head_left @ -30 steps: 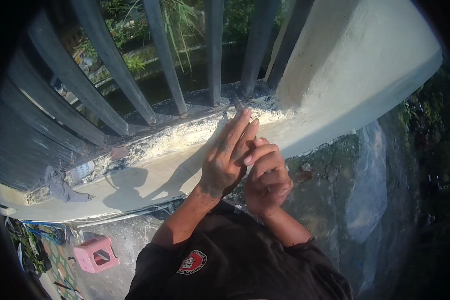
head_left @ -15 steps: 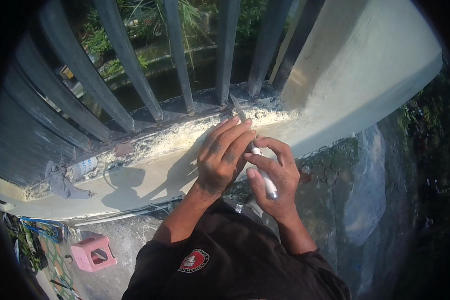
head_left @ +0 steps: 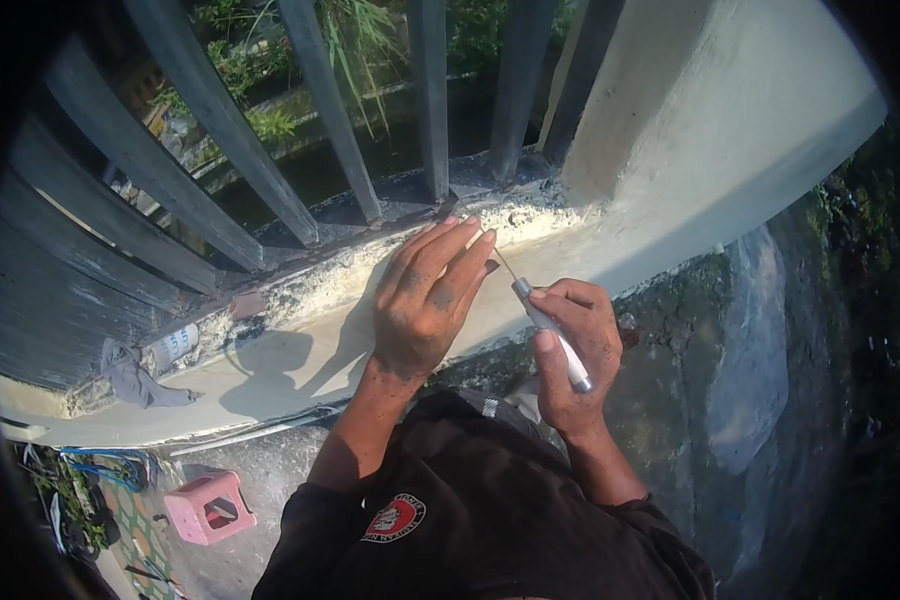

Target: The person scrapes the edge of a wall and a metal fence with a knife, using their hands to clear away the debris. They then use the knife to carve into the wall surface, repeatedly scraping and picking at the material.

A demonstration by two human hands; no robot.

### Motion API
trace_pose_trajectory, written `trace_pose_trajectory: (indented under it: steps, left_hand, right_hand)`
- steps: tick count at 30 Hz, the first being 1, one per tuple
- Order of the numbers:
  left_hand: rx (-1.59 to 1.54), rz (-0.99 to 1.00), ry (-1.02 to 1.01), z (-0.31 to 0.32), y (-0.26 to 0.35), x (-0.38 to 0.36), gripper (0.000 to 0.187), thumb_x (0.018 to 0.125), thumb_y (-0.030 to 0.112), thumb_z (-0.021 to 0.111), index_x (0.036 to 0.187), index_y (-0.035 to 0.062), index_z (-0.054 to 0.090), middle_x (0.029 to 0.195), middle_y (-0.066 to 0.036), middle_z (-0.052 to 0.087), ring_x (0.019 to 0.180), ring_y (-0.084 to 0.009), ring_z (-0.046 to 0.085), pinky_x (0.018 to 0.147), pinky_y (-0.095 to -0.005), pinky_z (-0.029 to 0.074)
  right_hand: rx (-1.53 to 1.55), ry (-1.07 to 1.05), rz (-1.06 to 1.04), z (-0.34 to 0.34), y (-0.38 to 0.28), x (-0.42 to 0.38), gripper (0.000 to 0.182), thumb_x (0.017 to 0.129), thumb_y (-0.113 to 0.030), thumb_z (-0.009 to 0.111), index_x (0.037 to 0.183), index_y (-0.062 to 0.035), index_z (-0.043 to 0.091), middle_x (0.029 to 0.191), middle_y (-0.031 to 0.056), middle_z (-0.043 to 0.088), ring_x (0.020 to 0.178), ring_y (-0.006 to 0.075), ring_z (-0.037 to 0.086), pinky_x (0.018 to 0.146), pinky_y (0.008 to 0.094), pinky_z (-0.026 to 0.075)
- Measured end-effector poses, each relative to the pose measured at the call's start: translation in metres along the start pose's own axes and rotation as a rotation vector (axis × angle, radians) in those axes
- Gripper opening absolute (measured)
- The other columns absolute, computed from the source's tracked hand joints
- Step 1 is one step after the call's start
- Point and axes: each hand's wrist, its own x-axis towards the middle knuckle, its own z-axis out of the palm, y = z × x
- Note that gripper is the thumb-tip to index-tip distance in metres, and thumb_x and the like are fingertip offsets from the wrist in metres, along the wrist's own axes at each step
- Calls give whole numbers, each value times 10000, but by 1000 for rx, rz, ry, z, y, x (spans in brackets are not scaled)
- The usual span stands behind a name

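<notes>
My right hand (head_left: 582, 350) is closed round the white handle of a thin-shafted hand tool (head_left: 558, 340), with a metal collar and end cap. The shaft runs up and left towards the fingertips of my left hand (head_left: 425, 305), which partly hide its tip. Grey smears mark the back of my left hand, held with fingers stretched out close to the rough, chipped ledge (head_left: 515, 222). A small dark piece shows beside its fingers; whether they hold it is unclear. Above the ledge stand grey metal bars (head_left: 430, 100).
A grey cloth (head_left: 135, 375) and a white printed container (head_left: 175, 343) lie on the ledge at left, near a reddish-brown piece (head_left: 248, 304). A pink stool (head_left: 210, 508) stands below left. A pale pillar (head_left: 690, 130) rises at right.
My right hand has moved slightly right and down with the tool, apart from my left hand. My left hand has shifted a little left. The tool's shaft now points more to the left.
</notes>
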Motion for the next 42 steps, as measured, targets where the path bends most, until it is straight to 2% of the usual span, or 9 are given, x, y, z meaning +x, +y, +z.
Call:
trace_pose_trajectory:
  steps: [7,9,13,18,27,28,38,40,42]
  left_hand:
    - [42,36,52,10,-5,-1,325,756,-10,876,1053,100,804,1103,-37,729,1125,-260,726,931,-368,635]
    - [36,63,73,11,-3,-1,307,755,-10,875,1032,99,800,1100,-38,730,1114,-262,732,910,-361,641]
    - [-11,72,119,5,5,-2,304,758,9,886,1036,102,803,1111,-51,744,1125,-270,734,884,-354,644]
    - [-44,71,121,8,9,-5,341,781,17,889,1103,82,798,1159,-76,759,1141,-284,734,918,-360,643]
    - [-25,3,4,12,13,-6,418,849,55,851,1255,32,750,1315,-136,718,1254,-331,690,1033,-415,611]
    - [-32,-11,-26,12,14,-6,433,875,75,835,1293,26,733,1351,-147,701,1279,-343,675,1057,-431,598]
    - [-42,-20,-79,9,11,-11,446,944,149,780,1366,30,694,1418,-169,658,1330,-378,636,1091,-470,566]
    - [-41,-32,-77,8,10,-10,469,928,142,792,1373,33,691,1411,-168,664,1337,-378,632,1091,-472,559]
    - [-31,-26,-78,6,9,-9,469,919,131,793,1367,32,697,1412,-165,665,1337,-376,631,1091,-470,556]
  right_hand:
    - [8,-130,52,7,6,11,380,908,-124,798,1269,-26,732,1094,186,714,942,299,738,790,395,578]
    - [15,-168,-45,7,6,11,395,894,-130,821,1267,-33,735,1075,181,727,906,295,749,764,398,584]
    - [33,-24,-86,10,7,5,372,908,-133,809,1245,2,732,913,153,763,788,282,768,707,355,595]
    - [136,138,-85,12,17,3,295,1061,-222,669,1180,40,734,897,163,791,800,243,796,696,321,609]
    - [440,201,86,13,24,4,469,1100,-366,626,1220,77,723,901,156,787,827,210,790,698,310,605]
    - [269,157,85,13,18,9,584,1142,-475,478,1194,71,681,825,159,762,735,239,773,700,346,606]
    - [330,138,124,16,19,11,542,1142,-432,505,1167,76,694,853,160,767,746,229,772,712,350,617]
    - [339,147,34,19,28,12,347,1076,-260,676,1170,69,733,970,163,803,832,200,805,689,295,619]
    - [312,146,18,18,24,20,321,1063,-236,695,1156,68,737,945,153,804,828,202,807,686,293,618]
